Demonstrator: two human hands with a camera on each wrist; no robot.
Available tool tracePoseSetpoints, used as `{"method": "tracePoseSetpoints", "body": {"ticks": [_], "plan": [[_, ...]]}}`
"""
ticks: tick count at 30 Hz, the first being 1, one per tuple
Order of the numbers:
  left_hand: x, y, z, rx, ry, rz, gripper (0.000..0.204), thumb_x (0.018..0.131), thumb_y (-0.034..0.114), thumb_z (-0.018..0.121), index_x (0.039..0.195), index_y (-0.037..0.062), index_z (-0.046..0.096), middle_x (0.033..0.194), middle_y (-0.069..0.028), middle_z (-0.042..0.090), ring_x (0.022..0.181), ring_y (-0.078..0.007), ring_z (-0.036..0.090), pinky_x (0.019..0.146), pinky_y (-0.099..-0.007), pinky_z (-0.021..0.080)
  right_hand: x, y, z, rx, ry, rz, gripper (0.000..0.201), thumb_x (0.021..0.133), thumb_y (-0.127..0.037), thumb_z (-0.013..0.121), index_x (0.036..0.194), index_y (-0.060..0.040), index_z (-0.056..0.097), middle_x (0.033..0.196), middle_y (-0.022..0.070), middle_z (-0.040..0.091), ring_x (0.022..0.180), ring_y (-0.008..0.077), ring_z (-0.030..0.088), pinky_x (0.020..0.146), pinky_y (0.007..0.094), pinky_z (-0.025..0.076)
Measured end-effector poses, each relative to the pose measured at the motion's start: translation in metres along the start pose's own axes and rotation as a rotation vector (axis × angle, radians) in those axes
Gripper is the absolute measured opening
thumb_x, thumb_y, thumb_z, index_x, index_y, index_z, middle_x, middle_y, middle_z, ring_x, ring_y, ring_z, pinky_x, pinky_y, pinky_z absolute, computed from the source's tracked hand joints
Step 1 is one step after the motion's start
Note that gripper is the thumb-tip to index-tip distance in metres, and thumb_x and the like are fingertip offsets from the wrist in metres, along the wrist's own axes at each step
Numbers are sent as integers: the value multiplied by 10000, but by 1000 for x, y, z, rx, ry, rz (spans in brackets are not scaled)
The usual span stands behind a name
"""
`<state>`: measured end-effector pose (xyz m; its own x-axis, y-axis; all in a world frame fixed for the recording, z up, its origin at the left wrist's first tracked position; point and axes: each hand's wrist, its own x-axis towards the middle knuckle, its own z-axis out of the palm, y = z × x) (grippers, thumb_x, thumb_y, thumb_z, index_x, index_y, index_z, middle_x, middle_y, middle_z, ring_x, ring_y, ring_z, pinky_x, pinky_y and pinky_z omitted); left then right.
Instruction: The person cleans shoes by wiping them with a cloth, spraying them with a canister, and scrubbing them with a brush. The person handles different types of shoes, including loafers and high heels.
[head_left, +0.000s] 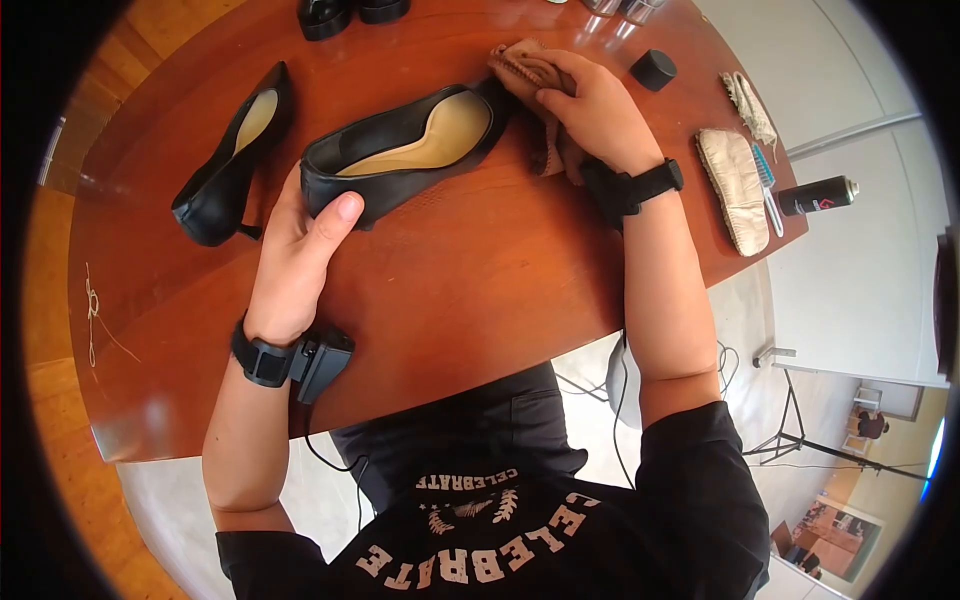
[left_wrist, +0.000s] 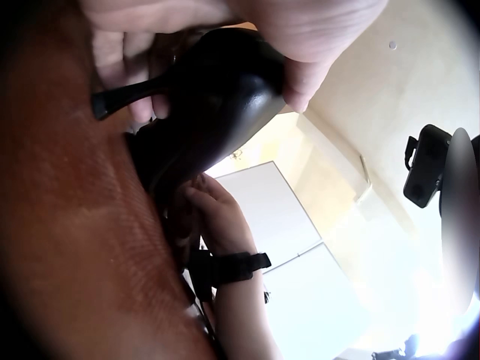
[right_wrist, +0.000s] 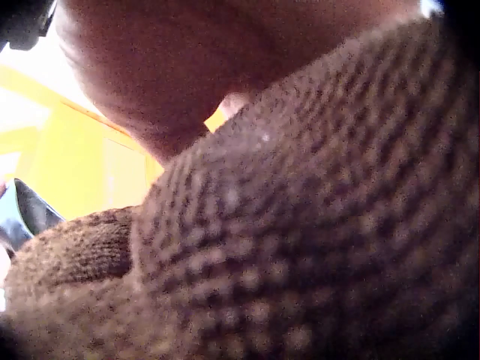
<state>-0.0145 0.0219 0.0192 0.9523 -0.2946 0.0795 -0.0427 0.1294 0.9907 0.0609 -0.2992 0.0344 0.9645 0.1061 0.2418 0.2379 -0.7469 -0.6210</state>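
My left hand (head_left: 296, 258) grips the heel end of a black high-heeled shoe (head_left: 408, 150), thumb on its near side and fingers behind. The tan insole faces up, and the toe points away to the right. In the left wrist view the thin heel (left_wrist: 124, 97) of this shoe hangs close over the table. With my right hand (head_left: 597, 110) I hold a bunched brown cloth (head_left: 540, 75) at the toe. That cloth (right_wrist: 300, 217) fills most of the right wrist view, its ribbed weave close up. The matching shoe (head_left: 235, 165) lies on the table to the left.
On the right of the table (head_left: 450, 290) lie a beige pad (head_left: 732, 190), a blue-bristled brush (head_left: 768, 185), a black spray can (head_left: 818, 196) and a pale crumpled cloth (head_left: 748, 108). A black cap (head_left: 654, 70) stands nearer the back. Thin string (head_left: 93, 305) lies at left.
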Motion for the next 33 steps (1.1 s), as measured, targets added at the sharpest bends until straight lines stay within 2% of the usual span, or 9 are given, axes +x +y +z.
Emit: {"method": "tracePoseSetpoints", "body": {"ticks": [2, 8, 15, 18, 23, 26, 29, 30, 33], "plan": [[0, 0, -3, 2, -17, -2, 567, 987, 318, 681, 1400, -22, 495, 1270, -64, 604, 1140, -138, 555, 977, -307, 459, 1, 4, -1, 42, 116, -2, 409, 866, -122, 650, 1269, -58, 645, 1148, 206, 713, 1090, 380, 668, 945, 423, 518], [0, 0, -1, 1, 5, 13, 555, 992, 311, 671, 1401, -22, 498, 1275, -67, 613, 1141, -139, 565, 965, -305, 469, 9, 16, -4, 181, 326, 6, 389, 883, -144, 635, 1259, -47, 653, 1126, 198, 726, 1076, 351, 686, 926, 388, 528], [-1, 1, 3, -4, 59, 8, 520, 1004, 306, 651, 1386, -17, 510, 1259, -69, 626, 1136, -148, 578, 951, -318, 479, 8, 13, -4, 188, 342, 27, 391, 882, -154, 641, 1257, -45, 655, 1119, 196, 728, 1068, 343, 690, 925, 384, 528], [2, -2, -4, -74, 5, 9, 480, 1035, 327, 596, 1371, -7, 520, 1257, -85, 638, 1123, -169, 605, 956, -344, 493, 9, 14, -5, 200, 366, 14, 395, 881, -159, 651, 1260, -47, 655, 1118, 194, 728, 1069, 338, 689, 927, 381, 526], [7, 2, -1, -232, 107, -53, 498, 1074, 436, 473, 1331, 17, 554, 1229, -130, 677, 1074, -235, 662, 964, -420, 516, 10, 8, -5, 254, 433, -61, 413, 874, -158, 678, 1271, -47, 651, 1134, 184, 725, 1078, 311, 689, 930, 375, 525], [10, 1, -10, -368, 40, -129, 510, 1070, 465, 466, 1278, 17, 593, 1197, -122, 688, 1069, -225, 661, 946, -415, 531, 0, -18, -8, 187, 425, -65, 421, 874, -159, 681, 1278, -45, 647, 1144, 186, 720, 1079, 300, 690, 932, 371, 526], [9, 1, -9, -441, 12, -196, 544, 1068, 499, 444, 1250, 14, 611, 1170, -117, 699, 1065, -224, 665, 946, -416, 534, 2, -13, 3, 227, 171, -155, 395, 928, -16, 626, 1320, 27, 602, 1187, 102, 700, 1109, 163, 647, 958, 285, 500], [9, 1, -8, -451, 17, -215, 559, 1068, 512, 433, 1247, 14, 613, 1160, -117, 704, 1057, -226, 669, 945, -418, 533, -2, -13, 2, 170, 58, -153, 408, 918, 8, 625, 1325, 23, 600, 1195, 90, 693, 1111, 162, 642, 968, 290, 497], [9, 2, -8, -461, 39, -218, 537, 1070, 503, 438, 1269, 27, 588, 1143, -137, 702, 989, -228, 685, 867, -377, 559, -5, -27, -2, 110, 2, -56, 411, 898, 11, 643, 1309, 3, 614, 1197, 88, 685, 1104, 159, 642, 961, 292, 499]]}}
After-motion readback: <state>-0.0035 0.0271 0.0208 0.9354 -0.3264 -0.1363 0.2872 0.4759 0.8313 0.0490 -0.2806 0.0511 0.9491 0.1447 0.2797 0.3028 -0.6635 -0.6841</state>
